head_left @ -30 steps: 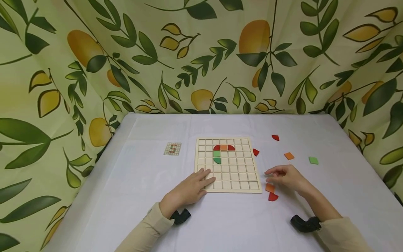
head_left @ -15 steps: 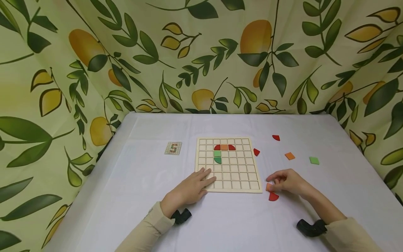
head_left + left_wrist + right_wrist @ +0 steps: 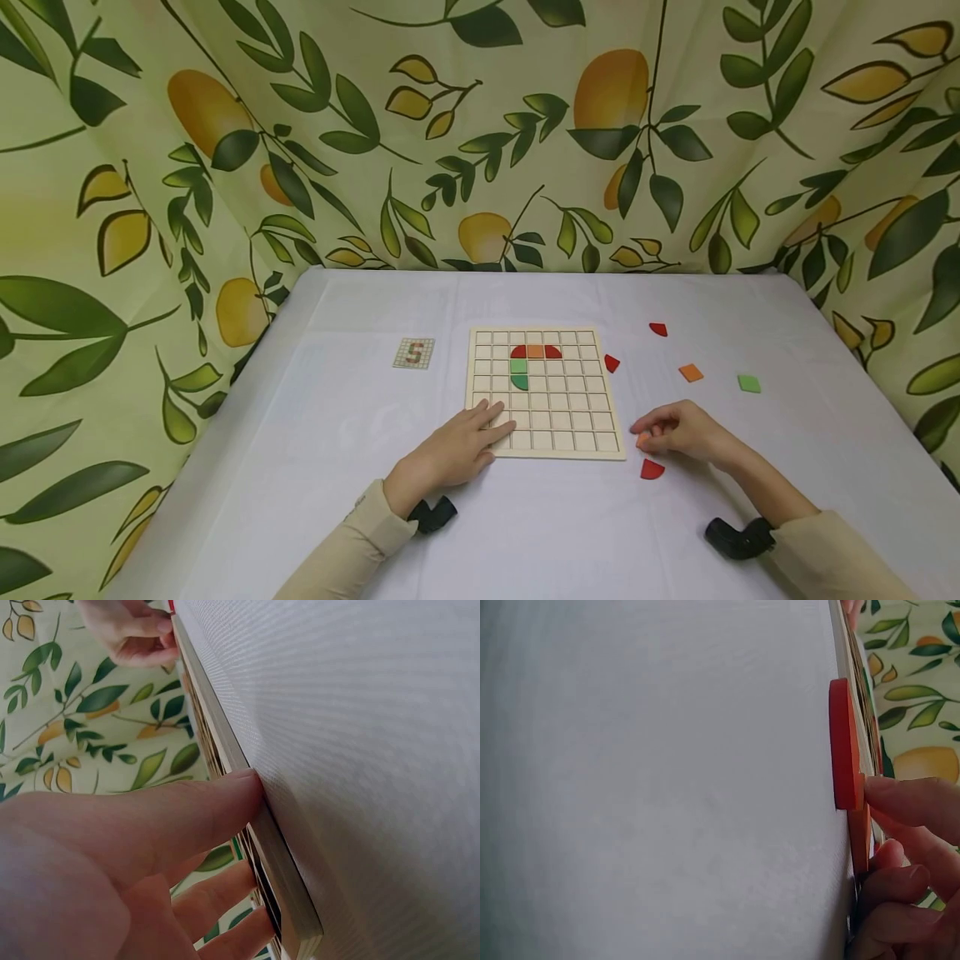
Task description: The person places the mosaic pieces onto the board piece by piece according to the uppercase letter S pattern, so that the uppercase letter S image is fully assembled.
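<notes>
My left hand (image 3: 459,446) rests on the near left corner of a pale wooden grid board (image 3: 573,419), fingers spread over its cells. In the left wrist view the thumb (image 3: 217,801) presses against the board's front edge. Off the board's near right corner, my right hand (image 3: 681,431) pinches an orange square tile (image 3: 642,442), mostly covered by the fingers. Just nearer lies a red quarter-round tile (image 3: 652,469), seen edge-on in the right wrist view. On the board sit two red quarter-rounds, an orange square (image 3: 535,352), a light green square (image 3: 518,366) and a dark green quarter-round (image 3: 520,382).
Left of the board lies a small pattern card (image 3: 413,353) showing a gridded S shape. To the right are a red piece (image 3: 612,363) by the board's edge, another red piece (image 3: 658,329), an orange square (image 3: 691,372) and a light green square (image 3: 748,383).
My right hand has come down to the orange square tile by the board's near right corner, pinched it and drawn it slightly away from the red quarter-round. The left hand stays put.
</notes>
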### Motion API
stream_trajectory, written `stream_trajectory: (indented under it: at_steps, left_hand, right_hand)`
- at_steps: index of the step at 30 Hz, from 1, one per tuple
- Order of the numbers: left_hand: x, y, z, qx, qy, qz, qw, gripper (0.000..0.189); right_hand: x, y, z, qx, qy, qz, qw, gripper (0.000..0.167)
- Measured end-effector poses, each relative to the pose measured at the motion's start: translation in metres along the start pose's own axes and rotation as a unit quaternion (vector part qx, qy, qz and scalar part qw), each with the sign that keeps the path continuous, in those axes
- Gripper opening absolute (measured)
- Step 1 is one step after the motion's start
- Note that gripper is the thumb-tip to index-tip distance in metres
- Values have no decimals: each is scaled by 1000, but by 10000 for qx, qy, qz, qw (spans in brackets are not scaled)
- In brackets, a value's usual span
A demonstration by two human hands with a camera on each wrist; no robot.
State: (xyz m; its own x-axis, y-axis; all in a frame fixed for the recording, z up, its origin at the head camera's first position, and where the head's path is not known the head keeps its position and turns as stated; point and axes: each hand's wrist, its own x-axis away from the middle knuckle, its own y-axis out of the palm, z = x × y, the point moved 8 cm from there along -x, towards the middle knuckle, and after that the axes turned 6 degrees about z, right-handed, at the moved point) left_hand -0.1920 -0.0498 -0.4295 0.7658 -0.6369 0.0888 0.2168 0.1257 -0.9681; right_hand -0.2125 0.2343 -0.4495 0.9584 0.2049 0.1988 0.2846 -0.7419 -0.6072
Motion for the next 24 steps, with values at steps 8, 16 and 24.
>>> stream_trajectory:
  at_steps: [8, 16, 24]
  left_hand:
    - [1, -1, 2, -94, 67, -16, 9999, 50]
    - [2, -1, 3, -87, 89, 19, 9999, 50]
    - [0, 0, 2, -103, 69, 3, 9999, 50]
  right_hand:
    - [2, -8, 4, 122, 124, 256, 9995, 35]
    - [8, -15, 12, 481, 335, 484, 9971, 40]
    - [11, -15, 17, 548, 573, 660, 9947, 41]
